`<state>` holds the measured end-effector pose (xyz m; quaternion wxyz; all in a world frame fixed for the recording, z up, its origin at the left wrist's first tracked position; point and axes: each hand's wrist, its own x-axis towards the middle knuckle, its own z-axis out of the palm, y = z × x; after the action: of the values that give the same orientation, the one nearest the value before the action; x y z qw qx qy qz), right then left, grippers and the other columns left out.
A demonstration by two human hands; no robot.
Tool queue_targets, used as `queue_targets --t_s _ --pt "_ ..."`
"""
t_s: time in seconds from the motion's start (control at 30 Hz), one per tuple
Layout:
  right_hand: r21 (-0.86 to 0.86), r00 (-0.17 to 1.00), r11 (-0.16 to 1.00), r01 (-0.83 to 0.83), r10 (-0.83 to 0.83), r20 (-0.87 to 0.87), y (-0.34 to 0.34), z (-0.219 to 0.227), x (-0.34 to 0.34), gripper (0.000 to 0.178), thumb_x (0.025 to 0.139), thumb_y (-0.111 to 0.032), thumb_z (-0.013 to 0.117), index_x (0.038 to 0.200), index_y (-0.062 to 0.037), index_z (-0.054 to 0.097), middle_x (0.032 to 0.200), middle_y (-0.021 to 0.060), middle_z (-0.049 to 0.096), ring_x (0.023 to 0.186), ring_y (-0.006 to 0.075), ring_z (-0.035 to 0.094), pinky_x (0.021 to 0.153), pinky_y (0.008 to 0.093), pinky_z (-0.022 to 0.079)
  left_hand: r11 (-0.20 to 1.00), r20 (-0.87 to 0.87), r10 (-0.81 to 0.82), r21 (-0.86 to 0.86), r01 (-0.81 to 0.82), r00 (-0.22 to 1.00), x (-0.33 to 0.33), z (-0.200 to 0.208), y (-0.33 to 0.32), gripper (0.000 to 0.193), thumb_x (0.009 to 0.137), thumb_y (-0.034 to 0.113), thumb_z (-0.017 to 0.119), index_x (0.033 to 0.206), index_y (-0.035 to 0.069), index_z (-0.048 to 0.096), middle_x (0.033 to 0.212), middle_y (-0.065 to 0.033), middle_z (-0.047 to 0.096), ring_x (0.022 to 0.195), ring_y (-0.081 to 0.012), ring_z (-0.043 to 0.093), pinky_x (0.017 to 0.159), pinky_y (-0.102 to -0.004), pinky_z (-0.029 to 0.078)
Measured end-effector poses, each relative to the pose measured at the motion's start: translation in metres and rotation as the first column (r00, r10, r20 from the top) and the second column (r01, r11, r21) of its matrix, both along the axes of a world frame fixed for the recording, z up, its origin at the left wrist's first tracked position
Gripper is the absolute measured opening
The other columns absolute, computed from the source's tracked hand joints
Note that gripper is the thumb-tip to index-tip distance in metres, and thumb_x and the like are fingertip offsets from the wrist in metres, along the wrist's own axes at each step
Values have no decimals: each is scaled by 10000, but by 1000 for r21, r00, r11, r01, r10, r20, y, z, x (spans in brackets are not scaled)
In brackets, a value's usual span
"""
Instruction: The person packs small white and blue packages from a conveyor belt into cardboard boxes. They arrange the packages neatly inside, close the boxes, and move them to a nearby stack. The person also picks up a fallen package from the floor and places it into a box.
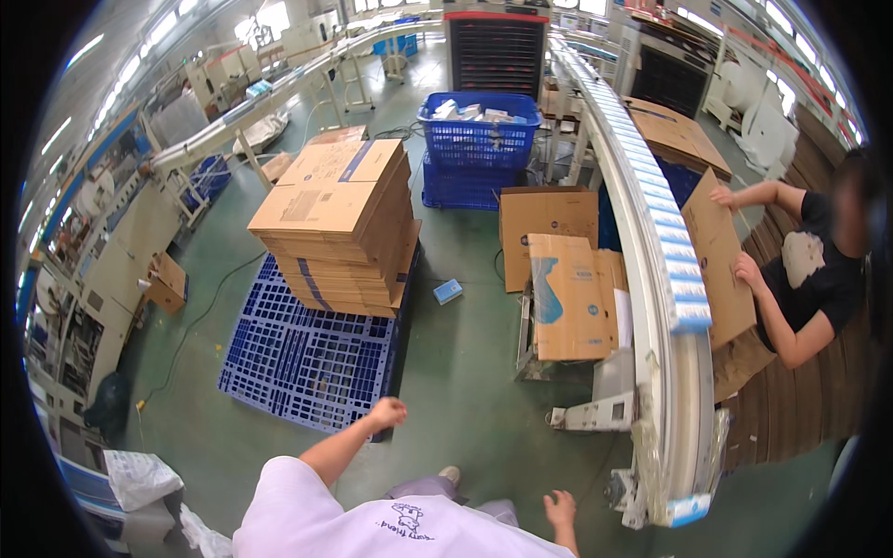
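Note:
My left hand [387, 413] hangs in the air over the near right corner of a blue plastic pallet [307, 349], its fingers curled in and nothing visible in them. Lower and to the right, my right hand [560, 510] is empty, with its fingers apart. It is nearest to the conveyor's near end. On the pallet's far part stands a tall stack of flattened cardboard boxes [321, 186]. Small blue-and-white packs [665, 223] line the conveyor in a long row, and one pack [688, 509] lies at its near end.
A blue-and-white box [447, 291] lies on the green floor beside the pallet. Blue crates [479, 139] stand behind it, the top one filled with packs. Open cartons [563, 298] stand left of the conveyor [642, 325]. Across it, another person [809, 260] holds a cardboard sheet [716, 260].

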<state>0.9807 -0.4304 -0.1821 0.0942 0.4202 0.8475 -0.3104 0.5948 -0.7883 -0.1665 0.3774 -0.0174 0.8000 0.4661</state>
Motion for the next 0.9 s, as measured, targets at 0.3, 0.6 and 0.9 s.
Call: queue_targets --t_s 0.3,0.6,0.9 --pt "-342 731 703 623 -369 574 132 -95 7 346 811 -316 606 985 -17 607 883 101 600 811 219 560 718 354 450 992 -486 129 60 -114 864 -309 70 35 250 781 161 607 965 -9 615 783 -111 653 681 -166 630 655 -297 499" --pt "-477 979 863 166 -202 -25 168 -19 -365 316 843 -232 581 1073 -17 572 818 49 600 664 131 548 620 271 467 915 -628 -141 -378 -142 766 -526 118 27 314 707 165 623 987 24 611 1014 -189 609 986 -311 572 853 -388 458" --pt "-355 985 921 -163 174 0 150 -10 -553 409 886 -333 481 1146 -26 553 1210 176 516 1134 325 459 946 382 365 663 -477 -510 -748 -27 716 -719 69 29 824 508 322 802 1214 93 444 1187 -144 460 1072 -367 462 869 -431 445"
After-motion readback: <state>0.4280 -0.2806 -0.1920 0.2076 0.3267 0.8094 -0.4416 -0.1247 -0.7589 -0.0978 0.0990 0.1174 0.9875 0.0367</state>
